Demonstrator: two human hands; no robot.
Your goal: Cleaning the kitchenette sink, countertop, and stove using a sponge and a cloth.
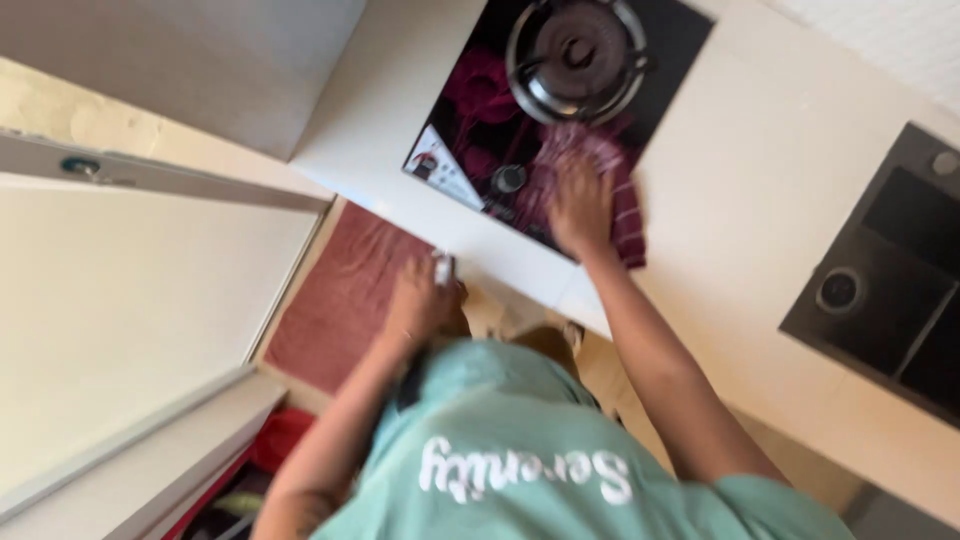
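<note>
The person wears a short-sleeved teal T-shirt (520, 440) with white lettering across the chest, both forearms bare.

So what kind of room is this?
Most likely a home kitchen: there's a glass gas stove with a burner on a white counter, and the right hand presses a striped cloth onto it.

White counter (760, 200), red floor mat (340, 300), pale door (120, 300)
</note>
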